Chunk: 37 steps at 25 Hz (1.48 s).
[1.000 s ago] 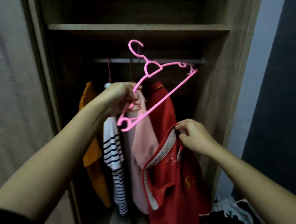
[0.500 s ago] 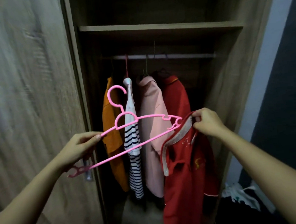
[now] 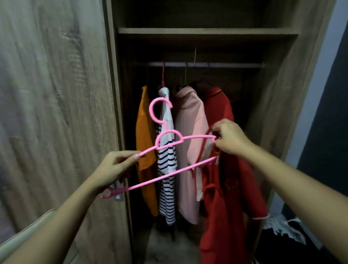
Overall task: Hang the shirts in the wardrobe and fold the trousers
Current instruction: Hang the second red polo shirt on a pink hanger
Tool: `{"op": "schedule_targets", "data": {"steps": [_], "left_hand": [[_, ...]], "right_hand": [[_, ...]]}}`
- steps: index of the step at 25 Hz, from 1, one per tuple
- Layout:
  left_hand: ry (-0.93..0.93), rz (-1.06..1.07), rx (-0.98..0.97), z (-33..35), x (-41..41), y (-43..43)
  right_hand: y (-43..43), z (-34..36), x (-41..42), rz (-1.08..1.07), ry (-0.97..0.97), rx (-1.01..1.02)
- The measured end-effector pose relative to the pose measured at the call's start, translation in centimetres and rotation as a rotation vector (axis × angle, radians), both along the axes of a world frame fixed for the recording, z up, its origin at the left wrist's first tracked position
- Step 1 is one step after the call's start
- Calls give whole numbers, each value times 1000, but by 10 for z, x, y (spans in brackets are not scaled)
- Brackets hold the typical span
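Observation:
A pink plastic hanger (image 3: 165, 144) is held in front of the open wardrobe (image 3: 279, 96). My left hand (image 3: 114, 168) pinches its left arm. My right hand (image 3: 230, 138) grips the collar of a red shirt (image 3: 230, 206) at the hanger's right tip; the tip sits in or at the neck opening. The shirt hangs down from my hand. On the rail (image 3: 205, 63) hang an orange shirt (image 3: 144, 146), a striped shirt (image 3: 167, 169), a pink shirt (image 3: 192, 143) and another red shirt (image 3: 218, 106).
The wardrobe door (image 3: 51, 102) stands open on the left, with a metal handle (image 3: 117, 188) behind the hanger's left end. A shelf (image 3: 203, 33) spans above the rail. A heap of dark and white clothes (image 3: 283, 235) lies at the lower right. A pale cushion edge (image 3: 22, 239) is at lower left.
The hanger came down from near the rail to chest height. Its right tip moved to the red shirt's collar, which my right hand raised toward it. The view shifted left.

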<state>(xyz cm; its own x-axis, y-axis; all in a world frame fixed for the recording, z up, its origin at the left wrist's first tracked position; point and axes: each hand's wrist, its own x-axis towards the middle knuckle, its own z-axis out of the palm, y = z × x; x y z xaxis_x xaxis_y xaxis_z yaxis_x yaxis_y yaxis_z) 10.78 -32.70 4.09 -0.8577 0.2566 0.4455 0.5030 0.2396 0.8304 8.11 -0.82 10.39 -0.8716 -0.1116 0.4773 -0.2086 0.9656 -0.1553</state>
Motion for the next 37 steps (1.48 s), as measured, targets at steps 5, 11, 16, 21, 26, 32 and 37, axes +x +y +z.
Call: {"op": "schedule_targets", "data": {"steps": [5,11,16,21,26,32,37], "left_hand": [[190,22,57,-12,-3,37],[560,412,-61,-17,1,50],[873,623,-243,-66,33,112],[-35,348,-251,-129,32,152],[-151,-107,-245,-122,2,117],[47,146,-410,-114,-37,44],[161,139,-532,-94,-40,6]], "right_hand": [[-51,13,20,226,229,197],[-21,12,18,109,489,301],[-19,12,15,79,499,209],[-30,19,30,130,614,159],[-12,18,39,111,620,144],[22,-10,31,124,621,287],[40,-39,27,177,619,353]]}}
